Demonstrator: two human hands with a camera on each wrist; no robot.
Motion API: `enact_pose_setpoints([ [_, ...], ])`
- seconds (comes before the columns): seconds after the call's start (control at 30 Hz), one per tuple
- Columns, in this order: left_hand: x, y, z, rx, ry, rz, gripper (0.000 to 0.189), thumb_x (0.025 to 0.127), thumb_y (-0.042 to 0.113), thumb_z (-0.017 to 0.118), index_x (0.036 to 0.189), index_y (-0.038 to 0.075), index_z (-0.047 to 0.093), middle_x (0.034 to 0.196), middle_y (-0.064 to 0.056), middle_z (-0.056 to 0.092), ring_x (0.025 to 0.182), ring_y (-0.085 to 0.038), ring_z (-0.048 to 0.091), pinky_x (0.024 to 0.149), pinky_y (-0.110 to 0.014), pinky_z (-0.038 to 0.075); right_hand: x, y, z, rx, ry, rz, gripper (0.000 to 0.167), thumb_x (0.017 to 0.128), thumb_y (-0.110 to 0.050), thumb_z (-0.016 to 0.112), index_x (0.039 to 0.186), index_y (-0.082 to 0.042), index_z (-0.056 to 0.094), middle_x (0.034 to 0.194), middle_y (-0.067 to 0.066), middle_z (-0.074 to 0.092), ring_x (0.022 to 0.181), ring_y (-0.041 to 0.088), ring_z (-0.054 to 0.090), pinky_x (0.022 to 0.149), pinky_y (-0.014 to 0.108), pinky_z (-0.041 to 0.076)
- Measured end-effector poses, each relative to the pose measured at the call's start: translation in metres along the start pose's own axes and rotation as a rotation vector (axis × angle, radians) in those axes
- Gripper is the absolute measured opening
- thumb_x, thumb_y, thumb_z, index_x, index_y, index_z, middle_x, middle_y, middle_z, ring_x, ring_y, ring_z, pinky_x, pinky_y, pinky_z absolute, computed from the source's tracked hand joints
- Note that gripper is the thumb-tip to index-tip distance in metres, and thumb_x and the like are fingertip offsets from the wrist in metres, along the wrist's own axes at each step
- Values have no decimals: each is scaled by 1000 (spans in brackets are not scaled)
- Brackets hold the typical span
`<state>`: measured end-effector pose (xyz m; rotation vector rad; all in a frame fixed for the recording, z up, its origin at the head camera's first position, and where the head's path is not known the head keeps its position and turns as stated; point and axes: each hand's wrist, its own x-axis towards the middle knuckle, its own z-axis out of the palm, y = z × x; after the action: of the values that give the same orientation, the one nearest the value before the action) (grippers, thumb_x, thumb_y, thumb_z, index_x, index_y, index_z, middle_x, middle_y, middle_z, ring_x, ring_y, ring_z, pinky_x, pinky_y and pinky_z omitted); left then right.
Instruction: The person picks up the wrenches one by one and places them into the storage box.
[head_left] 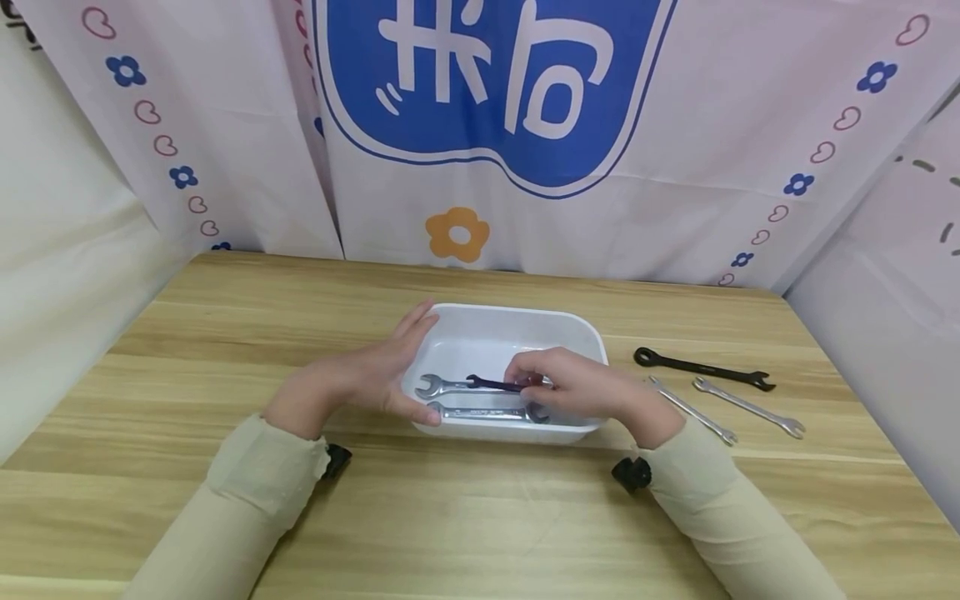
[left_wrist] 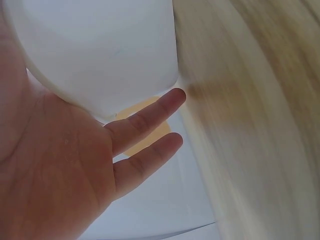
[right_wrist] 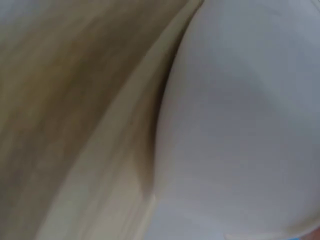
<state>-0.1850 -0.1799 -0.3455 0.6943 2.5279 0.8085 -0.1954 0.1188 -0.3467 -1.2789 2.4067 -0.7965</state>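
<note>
A white rectangular tub (head_left: 517,317) stands on the table with wrenches in it. My left hand (head_left: 382,375) holds its left end, thumb at the near rim; in the left wrist view two fingers of that hand (left_wrist: 65,160) stretch out below the tub wall (left_wrist: 100,55). Over the tub, my right hand (head_left: 566,383) pinches a small dark wrench (head_left: 491,383) by its right part. Beneath it lies a silver open-end wrench (head_left: 433,387), and a second silver wrench (head_left: 483,413) rests along the near side. The right wrist view shows mostly the tub's outer wall (right_wrist: 235,120).
Right of the tub, a black combination wrench (head_left: 701,367) and two slim silver wrenches, one nearer the tub (head_left: 693,411) and one farther right (head_left: 750,407), lie on the wooden table (head_left: 510,517). A printed cloth (head_left: 390,200) hangs behind the table.
</note>
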Motion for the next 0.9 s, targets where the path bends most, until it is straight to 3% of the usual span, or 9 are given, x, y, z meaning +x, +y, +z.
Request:
enact_pose_setpoints([
  [0.43,1,0,0,-18,-8,-8,139,66,60,85,160,16,-7,164,3,-27,152,-41,12,118,-59,27,4,0,4,-75,-72,78,13,96,-3,58,103,-9,67,93,-2,66,85,9,55,80,25,49],
  [0.7,1,-1,0,-4,-1,0,137,66,61,85,160,15,-5,164,3,-26,150,-41,17,117,-58,30,5,2,5,-124,-73,73,12,95,-2,59,100,-9,67,91,-3,65,86,8,56,82,27,50],
  [0.9,0,0,-1,-1,-1,-1,137,66,61,84,160,15,-5,164,4,-26,150,-41,19,117,-58,31,5,2,5,-144,-78,62,8,94,-4,63,98,-10,68,80,-5,55,81,8,52,77,25,45],
])
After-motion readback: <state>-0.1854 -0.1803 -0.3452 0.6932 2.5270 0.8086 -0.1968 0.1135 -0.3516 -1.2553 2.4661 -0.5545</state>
